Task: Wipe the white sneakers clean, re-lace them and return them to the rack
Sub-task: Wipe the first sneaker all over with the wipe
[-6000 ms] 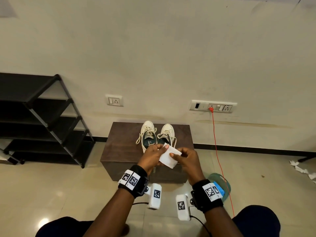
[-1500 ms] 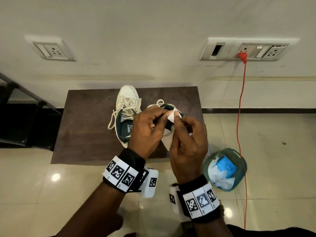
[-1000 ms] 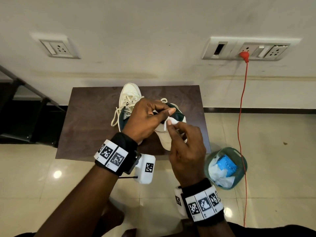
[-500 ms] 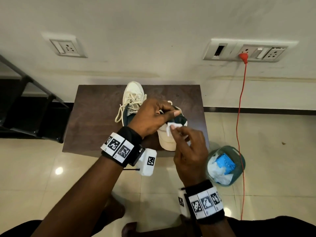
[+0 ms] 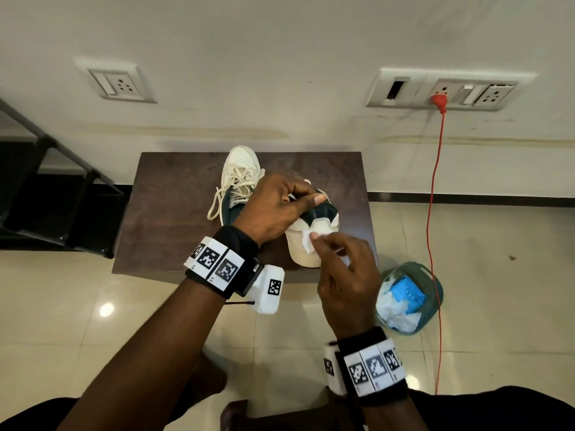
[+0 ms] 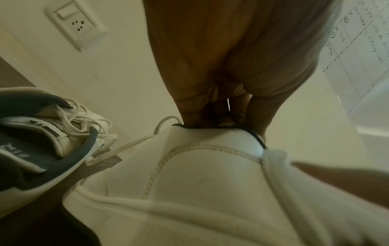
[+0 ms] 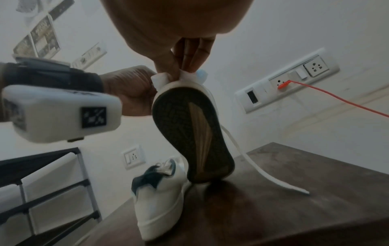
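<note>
On the dark wooden table (image 5: pixel 174 213), one white sneaker with green trim (image 5: pixel 241 169) lies flat, its laces loose. My left hand (image 5: pixel 298 197) grips the second sneaker (image 5: pixel 305 259) by its collar, fingers inside, thumb outside. That shoe stands tilted on its toe, its dark sole (image 7: pixel 189 133) facing the right wrist camera and a lace trailing onto the table. My right hand (image 5: pixel 317 241) pinches a small folded white wipe (image 5: pixel 308 244) and presses it against the white heel. The left wrist view shows the heel stitching (image 6: pixel 200 174) up close.
A black shoe rack (image 5: pixel 62 197) stands left of the table against the wall. A teal bucket (image 5: pixel 432 284) with crumpled wipes and a blue packet sits on the floor at the right. A red cable (image 5: pixel 434 197) hangs from the wall socket beside it.
My left hand has tipped the right sneaker heel-up towards me. The right hand has brought the wipe down from the green collar onto the white heel.
</note>
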Motion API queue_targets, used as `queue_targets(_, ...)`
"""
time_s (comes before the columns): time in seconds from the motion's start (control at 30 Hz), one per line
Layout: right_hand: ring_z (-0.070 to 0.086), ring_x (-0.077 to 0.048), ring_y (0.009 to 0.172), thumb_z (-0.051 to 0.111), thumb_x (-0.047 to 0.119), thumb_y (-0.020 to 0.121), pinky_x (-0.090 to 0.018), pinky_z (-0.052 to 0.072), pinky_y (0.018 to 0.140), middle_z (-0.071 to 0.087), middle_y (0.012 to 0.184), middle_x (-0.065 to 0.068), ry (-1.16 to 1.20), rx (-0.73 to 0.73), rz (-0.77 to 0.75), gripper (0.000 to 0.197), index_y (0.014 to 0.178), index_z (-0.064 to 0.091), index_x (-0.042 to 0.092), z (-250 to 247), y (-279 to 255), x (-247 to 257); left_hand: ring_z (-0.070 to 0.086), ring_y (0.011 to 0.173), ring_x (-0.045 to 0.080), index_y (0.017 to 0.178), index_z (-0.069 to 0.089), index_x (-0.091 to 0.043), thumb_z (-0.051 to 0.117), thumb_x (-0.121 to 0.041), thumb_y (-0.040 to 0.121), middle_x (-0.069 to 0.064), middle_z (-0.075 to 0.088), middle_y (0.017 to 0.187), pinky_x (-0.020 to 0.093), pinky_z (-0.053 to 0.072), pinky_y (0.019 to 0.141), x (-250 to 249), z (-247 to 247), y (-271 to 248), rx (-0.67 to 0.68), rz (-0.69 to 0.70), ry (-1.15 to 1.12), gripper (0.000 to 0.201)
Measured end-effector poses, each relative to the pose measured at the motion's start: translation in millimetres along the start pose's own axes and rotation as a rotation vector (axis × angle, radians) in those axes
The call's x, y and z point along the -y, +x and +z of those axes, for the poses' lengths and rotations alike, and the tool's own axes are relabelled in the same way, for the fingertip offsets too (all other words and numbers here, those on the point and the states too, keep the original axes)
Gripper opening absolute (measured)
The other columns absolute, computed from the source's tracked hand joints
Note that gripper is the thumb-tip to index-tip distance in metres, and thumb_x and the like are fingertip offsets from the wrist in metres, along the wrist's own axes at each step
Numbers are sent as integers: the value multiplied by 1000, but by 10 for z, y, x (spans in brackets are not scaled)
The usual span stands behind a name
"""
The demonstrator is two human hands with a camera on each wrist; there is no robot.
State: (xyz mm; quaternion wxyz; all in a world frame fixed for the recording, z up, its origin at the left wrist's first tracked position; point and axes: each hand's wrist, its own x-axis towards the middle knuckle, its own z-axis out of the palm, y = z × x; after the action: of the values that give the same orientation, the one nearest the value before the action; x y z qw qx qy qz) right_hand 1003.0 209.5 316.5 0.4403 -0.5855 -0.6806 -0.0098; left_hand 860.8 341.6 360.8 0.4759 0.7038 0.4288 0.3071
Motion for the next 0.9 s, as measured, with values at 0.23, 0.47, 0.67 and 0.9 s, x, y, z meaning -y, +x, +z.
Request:
queue_targets(0.23,65,-29,90,66,-2,90,-30,48,77,70,98,-16,-23,37,-8,28,114,76,7,-70,-200,36,70,79,12,85,80,-14,69,-25,95,-7,75,80,46,56,80,24,37,-18,-16,10,21,19)
queue_targets(0.47,62,-30,88,64,-1,92,-36,49,73,69,98,-17,-19,73,-45,30,118,75,10,-16,-163,71,70,75,13,84,80,-12,68,-25,96,-3,75,78,43,56,75,-17,59,-27,-15,24,53,22)
queue_targets(0.67,61,-25,91,70,-11,84,-27,49,78,66,99,-16,65,-29,100,36,116,75,6,-69,-189,27,71,77,16,84,81,-16,68,-28,96,-4,76,78,48,56,78,15,39,8,-31,2,48,21)
queue_targets(0.9,61,-25,93,69,-12,83,-21,48,84,65,99,-19,59,-39,121,34,114,74,1,48,-225,244,72,75,20,83,81,-15,67,-37,93,-2,76,76,50,56,77,8,47,43,-67,-28,58,27)
